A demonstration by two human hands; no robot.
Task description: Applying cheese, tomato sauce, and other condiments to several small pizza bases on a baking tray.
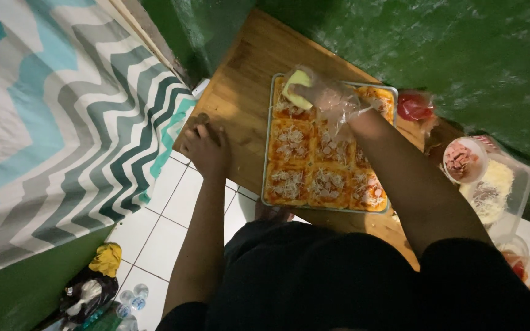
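Off to the right there's a round tub of chopped pink meat (461,160) sitting in a clear container of grated cheese (499,190), plus a small bag of red sauce (414,106) by the green wall (461,43). Lower right, a couple of clear cups with red stuff (519,260). Left side is a zigzag teal and grey cloth (62,122). On the white tile floor (167,208) there's a yellow and black bag (96,279) and some bottle caps (133,295).
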